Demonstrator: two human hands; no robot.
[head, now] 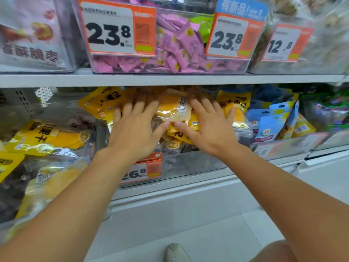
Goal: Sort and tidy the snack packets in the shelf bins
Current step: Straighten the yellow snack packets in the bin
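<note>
both hands are in the clear bin [188, 165] at the middle of the frame, the one with the 26.8 price tag [140, 172] on its front. the left hand [136, 133] lies flat with fingers spread and straight over the heap of yellow mango packets [173, 108], grasping nothing. the right hand [205, 129] mirrors it just to the right, fingers straight and splayed, pressing on the same heap; its thumb nearly meets the left thumb below a packet lying barcode side up. neither hand is curled round a packet, so both read as released and pressing

the step in hand looks like gathering and squaring up the yellow packets in this middle bin, pushing the loose pile together and back. more of the same yellow packets [47, 138] lie at the left of the frame, and blue packets [272, 121] stand in the next bin at the right; a few yellow ones seem mixed in among them

the next move likely calls for closing the fingers on the upturned packet, turning it label side out, and standing the pile in an even row. whether the packets deeper under the shelf are in order cannot be told, as that part is blurred
</note>
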